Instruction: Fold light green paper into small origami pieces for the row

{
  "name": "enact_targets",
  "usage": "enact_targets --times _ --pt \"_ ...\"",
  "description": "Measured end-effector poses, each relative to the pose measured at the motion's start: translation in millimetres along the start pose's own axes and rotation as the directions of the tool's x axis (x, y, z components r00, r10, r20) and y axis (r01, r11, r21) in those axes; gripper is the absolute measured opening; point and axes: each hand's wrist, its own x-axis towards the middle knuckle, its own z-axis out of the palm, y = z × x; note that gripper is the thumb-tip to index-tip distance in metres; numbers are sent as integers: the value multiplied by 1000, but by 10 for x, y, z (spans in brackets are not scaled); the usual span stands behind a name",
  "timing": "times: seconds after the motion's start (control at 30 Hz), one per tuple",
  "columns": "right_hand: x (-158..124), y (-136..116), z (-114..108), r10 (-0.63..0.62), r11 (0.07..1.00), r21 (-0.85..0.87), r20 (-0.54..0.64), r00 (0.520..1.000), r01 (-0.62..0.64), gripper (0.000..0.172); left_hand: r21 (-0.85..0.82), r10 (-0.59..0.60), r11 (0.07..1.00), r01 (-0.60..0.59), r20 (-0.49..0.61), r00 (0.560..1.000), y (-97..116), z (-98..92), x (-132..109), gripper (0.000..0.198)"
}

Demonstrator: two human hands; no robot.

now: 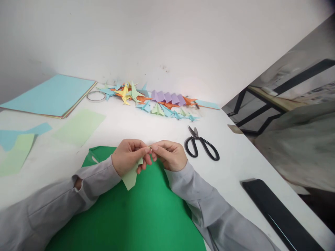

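Observation:
My left hand [131, 157] is closed on a piece of folded light green paper [130, 179], whose lower end hangs out below the palm. Thumb and fingertips of my right hand [171, 154] pinch together right against the left fingertips, at the paper's upper tip. Most of the paper is hidden behind the left hand, so its full shape cannot be made out. Both hands are above a green sheet [146, 216] that spreads toward me. Black-handled scissors [200, 141] lie with blades parted, just right of my right hand.
A stack of coloured paper [52, 96] lies back left, beside a tape roll [96, 96]. Green [80, 127] and blue scraps [26, 134] are at left. Folded paper figures [131, 92] and a purple pleated strip [168, 98] line the wall. A black flat object [277, 212] lies right.

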Motion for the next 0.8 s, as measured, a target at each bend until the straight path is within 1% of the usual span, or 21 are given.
enact_targets --times 0.17,0.4,0.53,0.63,0.8 --pt "-18 -12 19 -34 997 -68 -20 999 32 16 -4 3 1000 -3 -4 1000 -5 -1 3 27" --pt "-16 -18 5 -62 986 -153 52 997 69 25 -7 -31 999 31 -23 999 -15 22 2 24" --pt "-6 16 -20 -34 992 -117 94 995 45 24 -8 -39 999 39 -24 999 -14 26 7 23" --pt "-2 28 -19 -37 995 -86 70 997 43 26 -17 -31 999 30 -23 999 -9 19 7 21" --pt "-29 14 26 -50 987 -152 50 997 57 26 -43 -41 998 42 14 999 -18 -1 7 22"
